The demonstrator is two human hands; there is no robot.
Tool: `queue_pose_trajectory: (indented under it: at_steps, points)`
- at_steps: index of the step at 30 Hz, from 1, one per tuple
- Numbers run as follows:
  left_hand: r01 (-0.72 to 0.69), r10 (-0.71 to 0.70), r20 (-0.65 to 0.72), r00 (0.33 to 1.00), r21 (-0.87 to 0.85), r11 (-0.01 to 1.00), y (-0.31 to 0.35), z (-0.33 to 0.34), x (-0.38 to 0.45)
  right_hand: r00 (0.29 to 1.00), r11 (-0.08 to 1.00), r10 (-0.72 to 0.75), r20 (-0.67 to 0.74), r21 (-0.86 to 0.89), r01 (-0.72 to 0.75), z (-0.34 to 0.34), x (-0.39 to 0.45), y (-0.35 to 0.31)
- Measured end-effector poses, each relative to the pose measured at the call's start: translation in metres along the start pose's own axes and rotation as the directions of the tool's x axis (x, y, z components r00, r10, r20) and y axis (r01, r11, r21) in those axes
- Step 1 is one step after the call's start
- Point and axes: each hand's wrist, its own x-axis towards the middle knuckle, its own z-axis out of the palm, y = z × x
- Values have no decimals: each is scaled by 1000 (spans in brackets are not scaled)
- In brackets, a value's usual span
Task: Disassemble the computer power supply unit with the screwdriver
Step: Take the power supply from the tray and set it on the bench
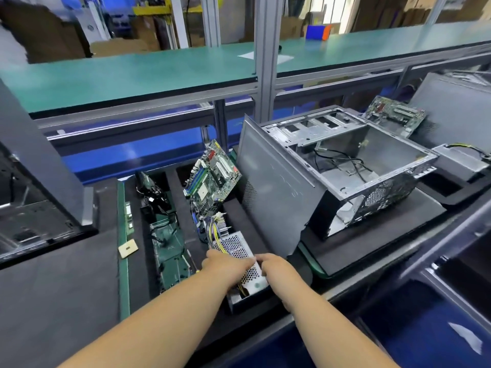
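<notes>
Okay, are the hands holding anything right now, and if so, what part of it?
Both hands are on the power supply unit. The left hand and the right hand rest on its perforated top; whether the fingers actually grip it cannot be told. No screwdriver shows.

Two bare forearms reach forward from the lower edge of the view and converge over the power supply unit (243, 257). The left hand (225, 264) lies palm-down across its perforated top, fingers spread toward the near end of the cable bundle. The right hand (273, 264) sits just beside it, fingers curled at the unit's right edge, fingertips nearly meeting the left hand.
</notes>
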Motion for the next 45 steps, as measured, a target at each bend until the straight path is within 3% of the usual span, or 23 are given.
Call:
queue_pose_trajectory:
  at_steps: [5, 9, 12, 18, 27, 32, 37, 39, 41, 45]
  points:
    - [-17, 27, -67, 997, 142, 990, 12, 15, 6, 990, 982, 128, 53, 134, -134, -6, 4, 1]
    - [-65, 92, -86, 992, 278, 958, 16, 19, 8, 997, 967, 79, -14, 244, -74, -9, -9, 9]
    - [-63, 100, -98, 990, 329, 942, 18, 20, 8, 997, 980, 55, -61, 193, -42, -13, -15, 11]
    - [-71, 111, -142, 984, 266, 961, 11, 16, 11, 994, 1000, 13, -112, 19, -11, -18, -36, 2]
    - [-98, 128, -142, 982, 204, 974, 11, -5, 3, 980, 996, -48, -193, 65, 62, -31, -46, -15]
    - [-140, 149, -123, 981, 80, 987, 14, -55, -9, 977, 993, -76, -198, 71, 92, -25, -44, -29]
    - [-303, 293, -77, 953, -213, 929, -7, -115, -23, 979, 993, -118, -166, 5, 120, -14, -38, -47]
    - [-317, 317, -62, 946, -364, 876, -21, -137, -27, 996, 991, -44, -77, 121, 53, -6, -37, -60]
    - [-286, 319, -18, 947, -493, 821, -37, -156, -32, 996, 938, 27, 86, 343, -55, 4, -37, -73]
    - [-231, 356, 18, 934, -729, 644, -73, -184, -43, 960, 776, -108, 260, 626, -82, 31, -41, -101]
